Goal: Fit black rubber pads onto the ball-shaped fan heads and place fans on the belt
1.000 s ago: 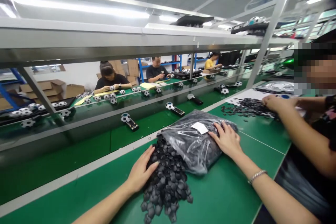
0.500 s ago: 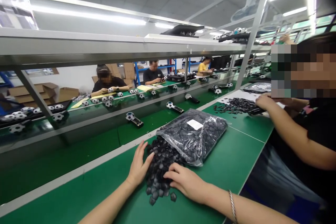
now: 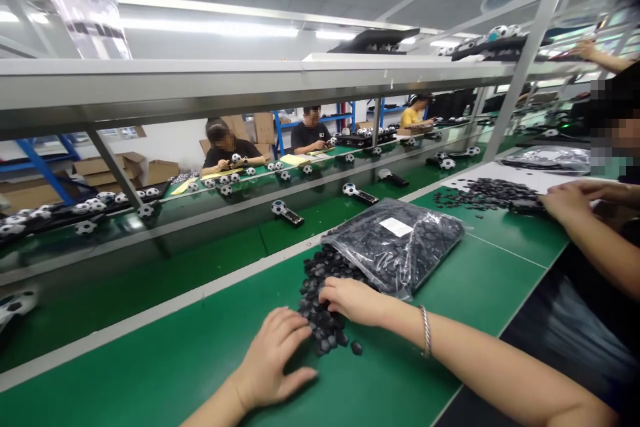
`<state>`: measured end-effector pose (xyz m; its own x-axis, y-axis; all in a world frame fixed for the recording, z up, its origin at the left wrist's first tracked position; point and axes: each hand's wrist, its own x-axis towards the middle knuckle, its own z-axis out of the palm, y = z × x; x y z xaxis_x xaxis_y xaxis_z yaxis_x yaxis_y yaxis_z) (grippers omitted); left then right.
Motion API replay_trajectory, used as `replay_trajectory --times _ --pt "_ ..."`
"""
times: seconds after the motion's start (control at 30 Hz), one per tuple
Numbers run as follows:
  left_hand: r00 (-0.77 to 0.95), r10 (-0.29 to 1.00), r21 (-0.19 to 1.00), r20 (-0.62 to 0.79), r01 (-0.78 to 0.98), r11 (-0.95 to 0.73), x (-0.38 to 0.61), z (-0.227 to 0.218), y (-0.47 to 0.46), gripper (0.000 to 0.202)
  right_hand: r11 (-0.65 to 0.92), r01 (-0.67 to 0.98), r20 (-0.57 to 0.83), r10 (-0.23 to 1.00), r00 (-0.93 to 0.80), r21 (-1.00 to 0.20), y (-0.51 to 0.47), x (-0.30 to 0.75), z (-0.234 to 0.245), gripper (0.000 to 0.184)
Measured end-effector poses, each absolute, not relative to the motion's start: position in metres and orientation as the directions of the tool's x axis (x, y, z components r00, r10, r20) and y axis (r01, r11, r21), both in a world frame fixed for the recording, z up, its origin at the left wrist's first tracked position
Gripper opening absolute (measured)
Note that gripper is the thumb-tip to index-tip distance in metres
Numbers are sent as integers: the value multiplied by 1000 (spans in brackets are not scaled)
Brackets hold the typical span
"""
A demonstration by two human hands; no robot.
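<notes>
A heap of small black pentagon-shaped pieces (image 3: 325,330) lies on the green bench, spilling from the mouth of a clear plastic bag (image 3: 400,247) full of the same pieces. The bag lies flat and bears a white label. My left hand (image 3: 275,357) is at the near left edge of the heap, palm down, fingers stretched and thumb apart. My right hand (image 3: 353,300), with a braided bracelet on the wrist, reaches over the heap from the right. Its bent fingers touch the pieces, and no piece shows in its grasp; the fingertips are partly hidden. One loose piece (image 3: 357,347) sits apart.
Beyond the bench edge runs a green conveyor (image 3: 225,247) carrying football-patterned handheld devices (image 3: 287,212). A metal shelf (image 3: 200,87) spans above it. To my right, a co-worker's hand (image 3: 567,203) is beside another pile of black pieces (image 3: 493,193). Several people sit across the line.
The view has shifted left. My left hand has moved from the heap's far left side toward me, to its near left edge. My right hand has shifted slightly farther over the pieces.
</notes>
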<state>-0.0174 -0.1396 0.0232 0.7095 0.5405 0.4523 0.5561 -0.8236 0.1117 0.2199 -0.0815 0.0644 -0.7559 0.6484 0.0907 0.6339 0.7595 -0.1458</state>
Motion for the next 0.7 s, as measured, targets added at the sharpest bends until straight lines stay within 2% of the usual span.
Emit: replay_trajectory --times 0.07,0.2,0.27,0.37,0.53,0.7 --pt "749 515 120 417 516 -848 -11 29 -141 47 762 617 87 640 -763 -194 -82 212 69 17" --pt "698 603 207 387 571 -794 -4 33 -142 30 749 634 21 649 -761 -192 -85 190 72 24" --pt "670 632 229 389 594 -771 -4 30 -141 24 739 650 42 666 -745 -177 -85 183 67 25" --pt "653 647 243 394 605 -758 -5 25 -140 22 742 640 103 666 -739 -201 -84 181 57 16" --pt "626 642 210 443 624 -753 -6 17 -137 26 755 595 158 646 -747 -275 -80 188 50 15" --pt "646 624 87 440 661 -746 -3 13 -134 35 803 501 233 580 -780 -322 -68 200 33 13"
